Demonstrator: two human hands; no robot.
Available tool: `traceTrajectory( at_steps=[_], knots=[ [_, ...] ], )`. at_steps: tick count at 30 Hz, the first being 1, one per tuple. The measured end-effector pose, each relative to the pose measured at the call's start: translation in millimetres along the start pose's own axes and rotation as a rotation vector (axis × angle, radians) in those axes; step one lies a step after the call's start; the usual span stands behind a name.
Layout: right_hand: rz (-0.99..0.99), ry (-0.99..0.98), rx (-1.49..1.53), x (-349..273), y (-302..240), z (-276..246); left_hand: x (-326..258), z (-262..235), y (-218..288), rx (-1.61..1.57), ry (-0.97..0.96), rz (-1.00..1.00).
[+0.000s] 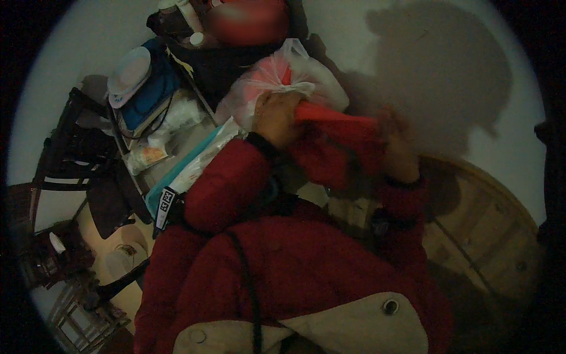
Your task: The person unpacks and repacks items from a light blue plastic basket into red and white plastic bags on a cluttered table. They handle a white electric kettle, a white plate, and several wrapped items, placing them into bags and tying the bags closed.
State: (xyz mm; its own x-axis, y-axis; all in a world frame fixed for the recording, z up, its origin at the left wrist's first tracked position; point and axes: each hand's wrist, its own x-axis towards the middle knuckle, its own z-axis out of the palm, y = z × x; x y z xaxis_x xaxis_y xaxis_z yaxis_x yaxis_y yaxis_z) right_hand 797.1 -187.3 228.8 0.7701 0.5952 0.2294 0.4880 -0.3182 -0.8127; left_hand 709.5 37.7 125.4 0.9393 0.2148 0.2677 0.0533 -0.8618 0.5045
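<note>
A red piece of thin, limp material, cloth or plastic, is stretched between my two hands, its lower folds hanging down. My left hand is closed on its left end, with the back of the hand toward me. At the right end my right hand grips the same piece, its fingers blurred. Just beyond my left hand sits a knotted, see-through white plastic bag with red and white contents. Parts of the fingers are hidden by the red material.
A table on the left carries a teal-edged clear packet, crumpled plastic, and a pale oval lid on something blue. A red container stands behind. Round wooden boards lie at right, beside a pale wall. Dark chairs stand far left.
</note>
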Motion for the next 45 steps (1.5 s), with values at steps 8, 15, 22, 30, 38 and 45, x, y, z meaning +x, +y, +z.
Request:
traceTrajectory(
  at_steps=[8,15,22,30,38,45],
  knots=[
    [0.414,0.126,0.143,-4.0,6.4,-29.3,1.3,-9.0,-1.9,-0.074,-0.048,-0.031],
    [0.382,-0.043,0.434,17.2,-16.6,-41.3,1.0,-8.4,-4.2,-0.072,-0.017,0.01],
    [0.115,-0.614,0.072,22.7,-9.9,-54.3,8.2,-5.8,-8.4,-0.209,-0.102,-0.03],
    [0.158,-0.52,0.288,54.4,37.6,8.0,-0.7,-38.1,29.4,-0.34,0.014,-0.18],
    [0.219,-0.38,0.633,33.3,38.5,67.6,-23.1,-17.1,32.7,-1.048,-0.108,-0.346],
    [0.278,0.066,0.471,45.2,68.0,22.9,-44.1,-38.8,1.8,-1.054,-0.011,-0.587]
  ],
)
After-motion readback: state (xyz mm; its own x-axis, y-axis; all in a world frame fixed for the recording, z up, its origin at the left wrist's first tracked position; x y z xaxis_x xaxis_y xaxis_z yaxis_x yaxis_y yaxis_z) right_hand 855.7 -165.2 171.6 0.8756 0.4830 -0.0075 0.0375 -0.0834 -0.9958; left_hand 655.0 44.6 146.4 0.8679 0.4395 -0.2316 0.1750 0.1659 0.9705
